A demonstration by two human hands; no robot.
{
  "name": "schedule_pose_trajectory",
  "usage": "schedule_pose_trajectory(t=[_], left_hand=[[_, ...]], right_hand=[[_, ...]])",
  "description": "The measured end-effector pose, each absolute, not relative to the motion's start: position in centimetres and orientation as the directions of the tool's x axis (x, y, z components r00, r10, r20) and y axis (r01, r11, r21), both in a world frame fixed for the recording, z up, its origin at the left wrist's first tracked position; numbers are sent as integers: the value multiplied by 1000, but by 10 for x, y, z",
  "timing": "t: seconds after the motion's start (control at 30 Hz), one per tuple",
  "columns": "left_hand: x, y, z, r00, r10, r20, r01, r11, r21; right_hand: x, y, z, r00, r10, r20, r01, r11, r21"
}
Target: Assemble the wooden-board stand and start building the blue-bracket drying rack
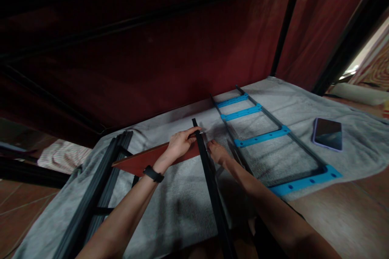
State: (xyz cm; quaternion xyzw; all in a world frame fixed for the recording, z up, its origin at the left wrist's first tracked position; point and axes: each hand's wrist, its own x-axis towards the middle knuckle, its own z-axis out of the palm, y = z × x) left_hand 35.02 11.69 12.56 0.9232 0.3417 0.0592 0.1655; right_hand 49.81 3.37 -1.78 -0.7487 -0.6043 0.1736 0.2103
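Note:
My left hand [180, 144], with a dark watch on its wrist, is closed at the upper part of a black metal bar [209, 178]. Its fingers press against the bar where a reddish-brown board [152, 158] meets it. On the bar's other side, my right hand [217, 152] has its fingers pinched together beside a small shiny screw [207, 150], whose details are too small to make out. A second thin metal screw [201, 132] sticks out of the bar higher up, near my left fingertips. The board's left end reaches a bundle of black metal bars [103, 186].
A grey blanket [179, 194] covers the floor here. To the right lie blue perforated brackets [261, 136] joined by dark rods, and a phone [327, 133] in a purple case. A dark red panel [182, 56] with black framing rises behind. Tiles [337, 214] show beyond the blanket.

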Motion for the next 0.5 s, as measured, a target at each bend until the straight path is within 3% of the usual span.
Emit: schedule_pose_trajectory(t=[0.2,0.5], left_hand=[[345,111,124,773,634,-32,600,-714,359],[347,114,121,757,654,5,614,-714,336]], right_hand=[[499,27,-18,144,989,-23,854,-136,-502],[492,27,-18,183,983,11,862,-155,-483]])
